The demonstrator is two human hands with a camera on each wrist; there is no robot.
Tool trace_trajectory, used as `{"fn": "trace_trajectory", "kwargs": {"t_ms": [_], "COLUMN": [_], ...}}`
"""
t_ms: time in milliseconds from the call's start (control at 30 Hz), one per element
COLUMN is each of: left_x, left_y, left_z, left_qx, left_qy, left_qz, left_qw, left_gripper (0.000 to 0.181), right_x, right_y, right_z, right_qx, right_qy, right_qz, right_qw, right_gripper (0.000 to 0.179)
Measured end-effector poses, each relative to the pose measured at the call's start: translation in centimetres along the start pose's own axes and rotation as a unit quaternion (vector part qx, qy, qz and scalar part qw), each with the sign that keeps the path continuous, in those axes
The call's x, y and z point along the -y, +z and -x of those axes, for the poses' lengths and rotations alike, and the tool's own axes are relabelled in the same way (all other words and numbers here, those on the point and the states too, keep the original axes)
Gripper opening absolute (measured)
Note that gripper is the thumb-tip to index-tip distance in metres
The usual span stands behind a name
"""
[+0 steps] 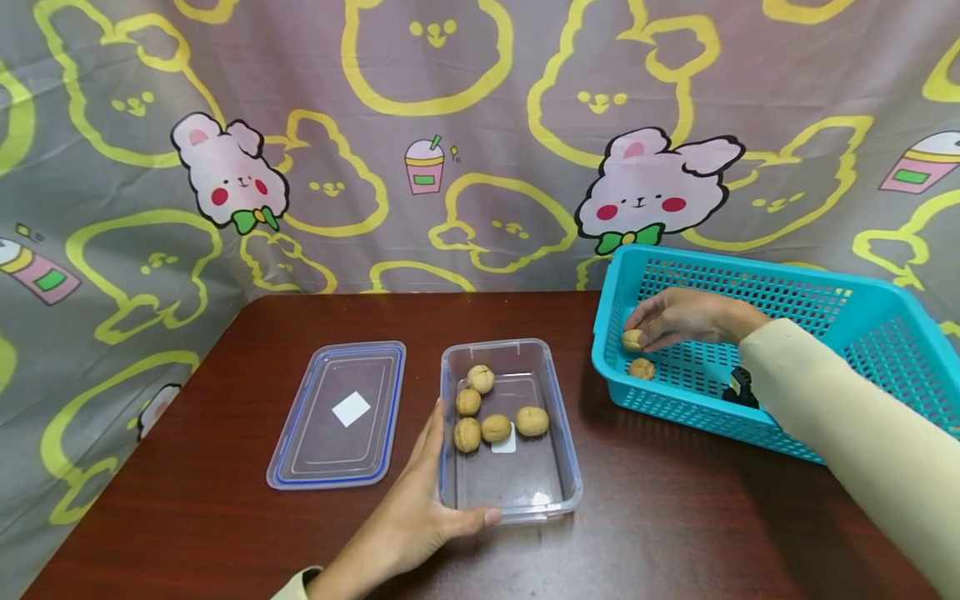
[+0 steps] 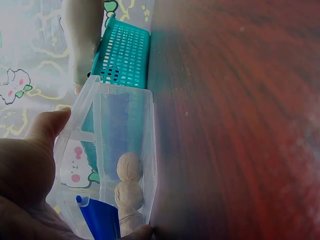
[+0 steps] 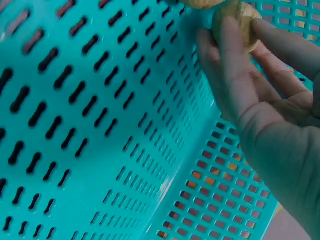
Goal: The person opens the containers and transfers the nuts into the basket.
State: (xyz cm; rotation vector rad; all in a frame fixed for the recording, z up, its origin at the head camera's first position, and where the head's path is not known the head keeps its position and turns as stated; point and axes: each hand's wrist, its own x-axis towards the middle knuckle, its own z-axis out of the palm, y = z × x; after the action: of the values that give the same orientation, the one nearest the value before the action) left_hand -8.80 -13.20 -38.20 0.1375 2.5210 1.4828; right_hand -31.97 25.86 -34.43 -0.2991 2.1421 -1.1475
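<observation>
Pinched between thumb and fingertips of the right hand [image 1: 678,321] is a walnut [image 1: 633,339], low inside the turquoise basket [image 1: 885,333] near its left wall; the right wrist view shows the grip up close, fingers [image 3: 235,75] curled around the nut [image 3: 245,25], and catches the edge of another nut at the very top of the frame, cut off. From the head camera that second loose walnut [image 1: 641,368] lies on the basket floor just below the held one, so two nuts show in the basket. The left hand [image 1: 420,508] steadies the clear plastic container [image 1: 558,467] on the brown table [image 1: 675,533], palm against its left wall and thumb along the near edge, fingers fairly straight — pressing rather than wrapped around it. Five walnuts [image 1: 495,428] sit in the container, clustered toward its far half. The left wrist view looks through the container's clear wall [image 2: 145,130] and makes out only about three nuts [image 2: 129,167], stacked in a line by the angle, the rest hidden; it also shows the basket [image 2: 125,55] beyond and the right sleeve [image 2: 82,35], washed out. One lid [image 1: 337,412] with a blue rim lies flat on the table left of the container, just beside the left hand's fingers. A small black object [image 1: 741,387] in the basket under the right forearm is mostly hidden and hard to identify.
</observation>
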Motion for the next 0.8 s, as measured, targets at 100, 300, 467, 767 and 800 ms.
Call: {"fn": "trace_trajectory", "kwargs": {"t_ms": [100,300,467,767,800], "left_x": [-0.05,-0.01,0.07,0.09,0.09], "left_y": [-0.01,-0.05,-0.01,0.0,0.0], "left_z": [0.0,-0.13,-0.17,-0.13,-0.13], "left_qx": [0.0,-0.003,-0.004,-0.004,-0.004], "left_qy": [0.001,0.01,0.011,0.011,0.011], "left_qz": [-0.001,0.0,0.002,0.002,0.001], "left_qw": [1.0,0.9999,0.9999,0.9999,0.9999], "left_gripper": [0.143,0.143,0.143,0.143,0.143], "right_x": [0.02,-0.05,-0.04,0.08,0.09], "right_y": [0.07,0.1,0.25,0.24,0.24], "right_z": [-0.08,-0.17,-0.2,-0.1,-0.09], "right_qx": [0.002,-0.01,-0.022,-0.037,-0.038], "right_qy": [0.004,0.005,0.009,0.009,0.01], "right_qz": [0.02,0.041,0.048,0.058,0.059], "right_qw": [0.9998,0.9991,0.9985,0.9976,0.9975], "right_gripper": [0.036,0.034,0.034,0.039,0.039]}}
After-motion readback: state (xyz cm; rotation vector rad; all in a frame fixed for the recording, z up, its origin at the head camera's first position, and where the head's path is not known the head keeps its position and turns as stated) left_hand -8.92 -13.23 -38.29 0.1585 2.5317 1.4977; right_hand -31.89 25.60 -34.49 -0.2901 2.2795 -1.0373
